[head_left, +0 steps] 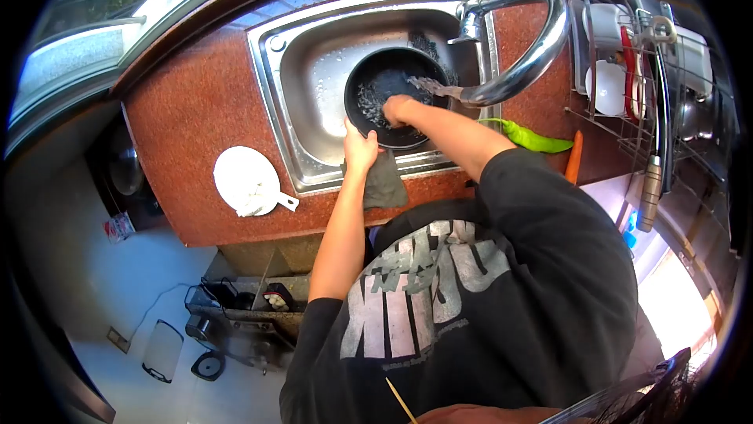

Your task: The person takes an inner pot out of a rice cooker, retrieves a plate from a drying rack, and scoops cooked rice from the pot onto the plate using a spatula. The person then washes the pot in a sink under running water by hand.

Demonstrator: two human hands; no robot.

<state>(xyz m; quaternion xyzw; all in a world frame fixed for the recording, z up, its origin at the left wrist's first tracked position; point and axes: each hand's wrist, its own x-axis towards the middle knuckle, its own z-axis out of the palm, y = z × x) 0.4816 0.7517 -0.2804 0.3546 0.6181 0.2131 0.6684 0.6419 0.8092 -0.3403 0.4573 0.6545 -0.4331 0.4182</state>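
Observation:
A round black pan [401,138] sits tilted in the steel sink [314,71], with water running into it from the curved chrome faucet [549,40]. My left hand [361,145] grips the pan's near left rim, thumb on the edge. Inside the pan is my right hand [398,110], its fingers curled down toward the wet bottom; what they hold, if anything, is hidden. A dark grey cloth [384,181] hangs over the sink's front edge, just below the pan.
On the red counter [188,110], a white round board [243,177] with a handle lies left of the sink. A green pepper [537,139] and a carrot [575,157] lie to the right, beside a wire dish rack [612,130] holding dishes and utensils.

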